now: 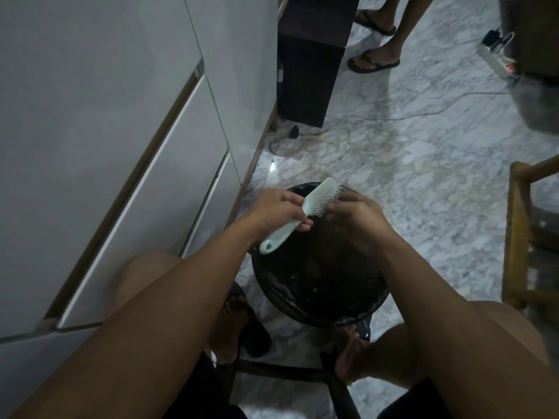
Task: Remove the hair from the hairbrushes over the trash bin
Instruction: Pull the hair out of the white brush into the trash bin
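Note:
My left hand (pixel 276 211) grips the handle of a pale mint hairbrush (pixel 302 217), its bristles pointing right and its head tilted up and away. My right hand (pixel 355 220) is at the bristles, its fingers curled against them; whether they pinch hair I cannot tell. Both hands are over a round black trash bin (pixel 320 309) lined with a dark bag, standing on the floor between my knees.
White cabinet drawers (pixel 136 176) rise on the left. A dark box (pixel 308 74) stands beyond, with cables (pixel 311 137) and a power strip (pixel 496 60) on the marble floor. Another person's feet in sandals (pixel 372 60) are at the top. A wooden chair frame (pixel 520 231) is at the right.

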A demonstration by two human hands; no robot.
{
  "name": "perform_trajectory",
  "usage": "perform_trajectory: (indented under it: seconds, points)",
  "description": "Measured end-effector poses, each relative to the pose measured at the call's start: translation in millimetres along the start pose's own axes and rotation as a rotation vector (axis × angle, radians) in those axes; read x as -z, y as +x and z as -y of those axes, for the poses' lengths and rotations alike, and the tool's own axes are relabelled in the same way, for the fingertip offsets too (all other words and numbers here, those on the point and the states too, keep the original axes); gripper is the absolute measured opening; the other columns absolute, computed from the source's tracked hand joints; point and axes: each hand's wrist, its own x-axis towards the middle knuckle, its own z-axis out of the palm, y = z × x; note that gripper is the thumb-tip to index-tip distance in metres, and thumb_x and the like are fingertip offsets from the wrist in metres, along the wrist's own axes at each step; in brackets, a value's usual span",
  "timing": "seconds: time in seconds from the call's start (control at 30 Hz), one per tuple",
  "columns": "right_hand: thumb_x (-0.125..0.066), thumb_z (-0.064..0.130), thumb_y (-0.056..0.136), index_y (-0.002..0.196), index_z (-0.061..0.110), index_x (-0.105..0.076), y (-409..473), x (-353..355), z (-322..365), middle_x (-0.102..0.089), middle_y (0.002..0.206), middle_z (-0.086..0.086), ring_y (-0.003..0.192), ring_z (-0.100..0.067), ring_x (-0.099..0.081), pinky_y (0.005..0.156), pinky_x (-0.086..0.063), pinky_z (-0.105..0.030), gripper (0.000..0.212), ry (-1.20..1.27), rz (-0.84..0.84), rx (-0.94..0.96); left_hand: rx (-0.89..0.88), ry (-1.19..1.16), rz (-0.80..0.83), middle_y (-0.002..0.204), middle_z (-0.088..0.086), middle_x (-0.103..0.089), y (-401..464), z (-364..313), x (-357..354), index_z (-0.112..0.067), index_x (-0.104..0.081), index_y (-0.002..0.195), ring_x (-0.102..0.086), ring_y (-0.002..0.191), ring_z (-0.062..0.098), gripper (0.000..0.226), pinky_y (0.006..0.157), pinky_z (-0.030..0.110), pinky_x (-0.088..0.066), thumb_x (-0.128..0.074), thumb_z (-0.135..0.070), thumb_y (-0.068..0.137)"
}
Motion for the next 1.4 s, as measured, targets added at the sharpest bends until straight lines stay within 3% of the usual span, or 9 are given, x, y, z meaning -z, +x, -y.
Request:
perform_trajectory:
  seconds: [0.17,0.33,0.47,0.53,0.7,0.83,1.0,1.2,1.4]
  points:
    - [-0.065,0.015,0.089,0.085,0.010,-0.064,-0.6,1.8,-1.0,-0.057,0.061,0.000,0.048,-0.009,-0.044,0.045,-0.029,-0.022,0.007,-0.072,0.027,-0.009,-0.054,0.086,-0.019,0.107,0.013,-0.067,-1.1,1.4,1.2,-0.012,-0.065,0.097,-0.075,0.079,0.025,0.027,0.060,0.037,-0.063,-0.063,0.011,0.085]
    - [-0.055,0.020,0.096,0.079,0.010,-0.065,-4.3,5.0,-0.9,-0.045,0.060,-0.002,0.050,-0.011,-0.040,0.044,-0.032,-0.021,0.022,-0.277,0.070,0.013,-0.103,0.110,-0.102,0.115,0.019,-0.067,2.6,0.9,1.9,0.000,-0.063,0.120,-0.073,0.078,0.023,0.036,0.059,0.032,-0.061,-0.064,0.011,0.085]
    - [-0.052,0.023,0.094,0.099,0.008,-0.068,8.5,20.1,-9.3,-0.069,0.094,-0.015,0.092,-0.033,-0.064,0.077,-0.049,-0.037,0.023,-1.162,-0.081,0.126,-0.108,0.118,-0.140,0.118,0.022,-0.065,3.5,1.5,2.0,0.002,-0.061,0.122,-0.072,0.081,0.025,0.036,0.061,0.033,-0.060,-0.063,0.008,0.086]
    - [-0.058,0.024,0.087,0.106,0.012,-0.066,6.4,23.1,-12.1,-0.069,0.110,-0.014,0.105,-0.034,-0.062,0.088,-0.051,-0.039,0.023,-1.276,-0.033,0.072,-0.107,0.112,-0.142,0.119,0.022,-0.064,2.8,1.2,1.2,0.004,-0.060,0.123,-0.072,0.082,0.026,0.036,0.061,0.034,-0.061,-0.063,0.009,0.087]
    - [-0.071,0.020,0.066,0.130,0.024,-0.056,6.3,23.5,-8.8,-0.061,0.132,-0.003,0.122,-0.025,-0.057,0.104,-0.045,-0.046,0.066,-1.078,-0.014,0.032,-0.098,0.094,-0.094,0.120,0.025,-0.062,-1.1,1.5,-1.3,0.006,-0.057,0.126,-0.073,0.086,0.029,0.039,0.071,0.041,-0.063,-0.063,0.010,0.087]
    - [-0.055,-0.004,0.079,0.125,0.007,-0.061,8.7,22.2,-0.1,-0.066,0.117,-0.010,0.106,-0.024,-0.062,0.087,-0.051,-0.032,0.048,-0.698,-0.193,0.096,-0.094,0.108,-0.061,0.121,0.025,-0.061,-3.0,1.7,-2.2,0.007,-0.055,0.129,-0.074,0.085,0.029,0.043,0.072,0.040,-0.063,-0.062,0.012,0.086]
    - [-0.066,0.010,0.087,0.132,0.004,-0.048,3.9,12.9,5.2,-0.066,0.109,-0.008,0.094,-0.025,-0.069,0.083,-0.058,-0.040,0.050,-0.157,-0.138,0.039,-0.089,0.104,-0.015,0.112,0.020,-0.065,-5.0,2.0,-3.5,0.006,-0.057,0.124,-0.074,0.084,0.028,0.039,0.078,0.044,-0.062,-0.062,0.012,0.086]
    - [-0.080,0.021,0.077,0.150,0.027,-0.017,-5.0,-4.4,-5.9,-0.063,0.104,-0.014,0.079,-0.032,-0.072,0.073,-0.061,-0.047,0.097,-0.309,-0.047,0.157,-0.120,0.165,0.073,0.102,0.017,-0.071,-6.1,6.5,-3.0,-0.001,-0.067,0.115,-0.075,0.088,0.027,0.033,0.078,0.042,-0.062,-0.069,0.006,0.083]
    - [-0.078,0.019,0.079,0.151,0.025,-0.017,-4.8,-3.0,-2.1,-0.065,0.104,-0.023,0.073,-0.029,-0.070,0.062,-0.061,-0.039,0.094,-0.143,-0.028,0.100,-0.159,0.247,0.057,0.106,0.012,-0.071,-8.1,2.3,-0.5,-0.012,-0.071,0.108,-0.073,0.086,0.021,0.035,0.070,0.034,-0.063,-0.072,0.007,0.079]
